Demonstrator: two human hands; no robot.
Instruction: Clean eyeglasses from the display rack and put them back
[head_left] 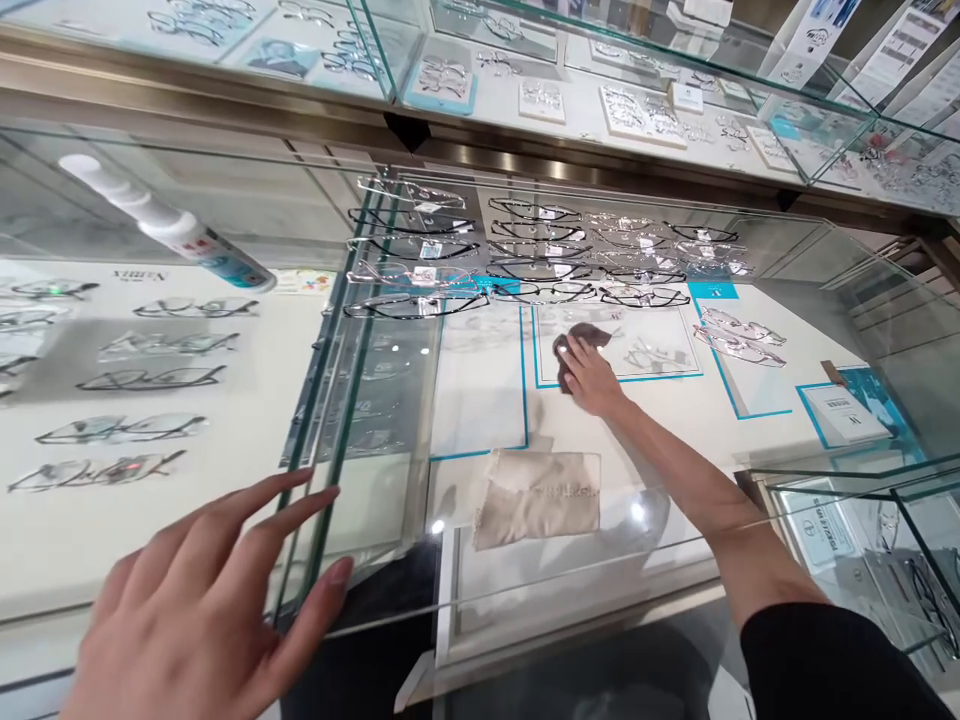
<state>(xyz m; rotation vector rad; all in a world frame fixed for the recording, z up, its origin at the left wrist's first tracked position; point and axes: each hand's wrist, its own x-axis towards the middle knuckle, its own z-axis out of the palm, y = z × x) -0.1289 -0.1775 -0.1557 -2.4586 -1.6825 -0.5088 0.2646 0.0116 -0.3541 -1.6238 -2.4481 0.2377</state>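
My right hand (589,375) reaches deep into an open glass display case and presses a small dark cloth (586,338) flat against a white display pad (660,350) with teal edging. Its fingers lie flat over the cloth. Rows of eyeglasses (525,255) lie just beyond the hand. My left hand (210,600) hovers at the near left with fingers stretched out and spread, holding nothing, its fingertips at the edge of a slid-back glass pane (352,380).
A beige folded cloth (538,495) lies on the case floor near me. A white spray bottle (169,225) lies on the left counter glass. More eyeglasses (150,380) sit under the left glass. A small sign card (855,412) stands at right. Upper glass cases (600,100) run behind.
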